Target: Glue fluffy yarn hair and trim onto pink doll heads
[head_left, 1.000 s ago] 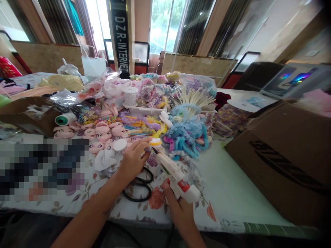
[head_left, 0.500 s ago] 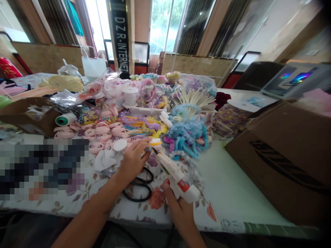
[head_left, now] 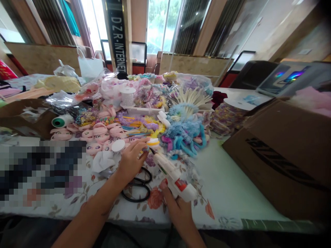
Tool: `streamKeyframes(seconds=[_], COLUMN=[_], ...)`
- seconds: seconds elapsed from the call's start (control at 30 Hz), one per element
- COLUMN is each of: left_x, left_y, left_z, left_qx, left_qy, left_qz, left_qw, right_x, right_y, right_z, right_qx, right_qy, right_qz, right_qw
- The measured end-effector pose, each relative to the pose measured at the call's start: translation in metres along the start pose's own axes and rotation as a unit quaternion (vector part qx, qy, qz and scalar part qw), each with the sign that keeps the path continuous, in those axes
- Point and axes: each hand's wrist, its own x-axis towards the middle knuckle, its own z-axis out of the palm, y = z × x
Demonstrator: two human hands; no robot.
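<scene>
Over floral cloth: right hand (head_left: 178, 210) gripping light, rigid glue gun (head_left: 172, 177) by handle; left hand (head_left: 131, 160) pinching small, probably delicate disc (head_left: 153, 142).

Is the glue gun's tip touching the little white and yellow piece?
Cannot tell. In the head view the glue gun nozzle ends right under the piece held by the left hand, too small and blurred to show contact.

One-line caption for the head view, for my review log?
Right hand aims a glue gun at a small white piece pinched in the left hand, above scissors on a cluttered craft table.
</scene>
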Motion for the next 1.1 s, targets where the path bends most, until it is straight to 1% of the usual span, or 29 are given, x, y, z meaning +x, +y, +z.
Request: streamKeyframes(seconds=[0.2, 0.33, 0.5, 0.7, 0.87, 1.0, 1.1], left_x=[0.0000, -0.0011, -0.0010, -0.0005, 0.0000, 0.0000, -0.0006], left_y=[-0.0005, -0.0016, -0.0008, 0.0002, -0.0003, -0.0008, -0.0011], left_z=[-0.0001, 0.0006, 0.0010, 0.0003, 0.0003, 0.0006, 0.0008], left_qx=[-0.003, 0.002, 0.007, 0.007, 0.006, 0.002, 0.002], left_qy=[0.001, 0.002, 0.007, 0.002, 0.006, 0.005, 0.006], left_qz=[0.000, -0.006, -0.004, -0.009, -0.009, -0.010, -0.011], left_qw=[1.000, 1.000, 1.000, 1.000, 1.000, 1.000, 1.000], right_x=[0.0002, 0.0001, -0.0009, -0.0015, -0.0021, -0.0007, -0.0009], right_y=[0.0013, 0.0017, 0.0025, 0.0002, 0.0028, 0.0036, 0.0044], right_z=[-0.0006, -0.0018, -0.0028, -0.0010, 0.0007, 0.0003, -0.0007], right_qx=[-0.013, -0.025, -0.010, -0.002, 0.011, 0.005, -0.011], right_qy=[0.028, 0.028, 0.018, 0.024, 0.034, 0.044, 0.033], right_qz=[-0.008, -0.011, 0.021, 0.005, 0.031, 0.010, 0.008], right_qw=[0.999, 0.999, 1.000, 1.000, 0.999, 0.999, 0.999])
